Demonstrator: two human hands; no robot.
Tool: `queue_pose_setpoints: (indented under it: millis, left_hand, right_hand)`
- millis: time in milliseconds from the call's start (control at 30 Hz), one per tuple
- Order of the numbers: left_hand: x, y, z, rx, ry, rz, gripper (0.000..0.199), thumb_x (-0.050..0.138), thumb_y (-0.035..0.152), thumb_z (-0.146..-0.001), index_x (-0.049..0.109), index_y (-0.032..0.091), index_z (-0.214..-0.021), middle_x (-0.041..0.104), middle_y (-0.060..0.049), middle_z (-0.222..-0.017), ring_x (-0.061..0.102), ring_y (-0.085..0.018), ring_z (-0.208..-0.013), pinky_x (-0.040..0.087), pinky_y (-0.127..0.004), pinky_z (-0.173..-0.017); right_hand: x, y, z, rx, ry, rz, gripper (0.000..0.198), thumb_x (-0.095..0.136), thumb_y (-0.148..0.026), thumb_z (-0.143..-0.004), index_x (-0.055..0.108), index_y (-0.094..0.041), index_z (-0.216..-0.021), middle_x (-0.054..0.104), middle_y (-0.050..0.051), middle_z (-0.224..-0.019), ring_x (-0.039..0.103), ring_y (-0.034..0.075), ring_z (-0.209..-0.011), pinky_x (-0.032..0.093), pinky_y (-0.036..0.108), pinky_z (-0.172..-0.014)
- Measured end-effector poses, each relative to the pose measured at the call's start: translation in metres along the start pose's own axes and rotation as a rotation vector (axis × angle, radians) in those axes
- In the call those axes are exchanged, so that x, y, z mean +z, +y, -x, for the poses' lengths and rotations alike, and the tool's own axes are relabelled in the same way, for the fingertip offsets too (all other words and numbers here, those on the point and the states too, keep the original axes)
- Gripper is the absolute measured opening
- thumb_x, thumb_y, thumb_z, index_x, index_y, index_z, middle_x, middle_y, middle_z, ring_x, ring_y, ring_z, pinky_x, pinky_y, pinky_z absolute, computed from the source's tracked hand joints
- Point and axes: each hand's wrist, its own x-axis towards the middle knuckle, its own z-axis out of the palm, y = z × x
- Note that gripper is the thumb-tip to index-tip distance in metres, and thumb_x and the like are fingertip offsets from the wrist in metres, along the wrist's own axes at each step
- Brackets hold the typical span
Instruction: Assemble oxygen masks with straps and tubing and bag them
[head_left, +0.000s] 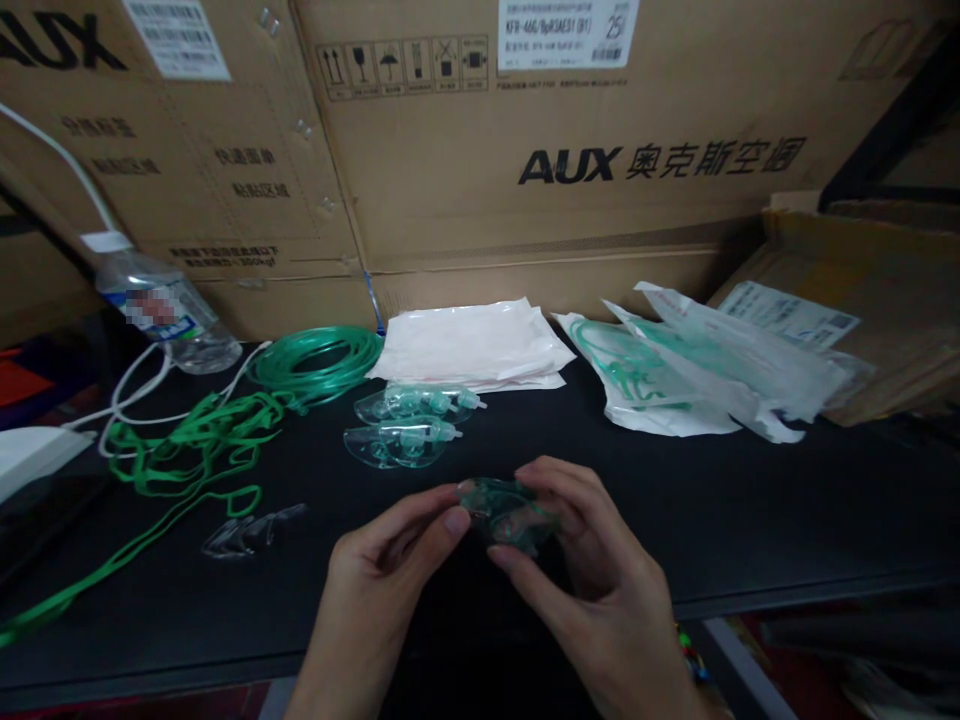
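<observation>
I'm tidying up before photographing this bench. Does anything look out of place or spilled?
Mostly the green straps: they lie in a loose tangle at left, unlike the neatly coiled tubing beside them. On the right, the white packs overlap at uneven angles. I see no spill.

Single head cam, aimed forward and down over black tabletop (780, 520). Pretty close in: left hand (375, 560) and right hand (611, 575) sit low near middle, AUX cardboard (465, 190) fills top of view.
</observation>
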Motion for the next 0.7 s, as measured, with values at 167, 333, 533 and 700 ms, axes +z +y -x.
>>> queue_pose_setpoints:
  millis: [167, 333, 533, 700]
  left_hand:
    - [0.000, 0.001, -0.001, 0.096, -0.040, -0.128, 0.027, 0.083, 0.039, -0.081, 0.084, 0.022, -0.102, 0.081, -0.007, -0.111, 0.078, -0.028, -0.104, 0.064, -0.034, -0.092]
    - [0.000, 0.003, -0.001, 0.171, -0.052, -0.156, 0.015, 0.078, 0.031, -0.085, 0.084, 0.028, -0.099, 0.081, -0.002, -0.109, 0.077, -0.021, -0.103, 0.063, -0.025, -0.090]
    - [0.003, 0.007, 0.002, 0.212, -0.018, -0.227, 0.011, 0.077, 0.026, -0.086, 0.086, 0.031, -0.091, 0.082, 0.001, -0.099, 0.077, -0.017, -0.095, 0.061, -0.016, -0.081]
    - [0.000, 0.007, 0.002, 0.197, -0.071, -0.211, 0.017, 0.075, 0.027, -0.087, 0.085, 0.033, -0.100, 0.082, -0.001, -0.108, 0.077, -0.018, -0.101, 0.061, -0.017, -0.086]
  right_hand:
    - [-0.004, 0.001, 0.000, -0.019, -0.094, 0.030, 0.040, 0.076, -0.010, -0.088, 0.067, -0.036, -0.117, 0.061, 0.000, -0.119, 0.066, 0.016, -0.111, 0.055, 0.025, -0.095]
    - [-0.004, 0.003, 0.001, -0.003, -0.109, 0.025, 0.037, 0.075, -0.013, -0.089, 0.070, -0.036, -0.117, 0.059, 0.001, -0.125, 0.065, 0.017, -0.110, 0.055, 0.028, -0.094]
    - [0.003, -0.002, -0.004, 0.054, -0.028, -0.060, 0.016, 0.073, -0.015, -0.090, 0.073, -0.029, -0.097, 0.067, -0.002, -0.091, 0.067, 0.014, -0.089, 0.054, 0.025, -0.083]
    - [0.001, -0.007, -0.012, 0.204, -0.100, -0.134, 0.003, 0.077, -0.024, -0.088, 0.079, -0.025, -0.085, 0.073, 0.000, -0.080, 0.067, 0.015, -0.079, 0.054, 0.027, -0.078]
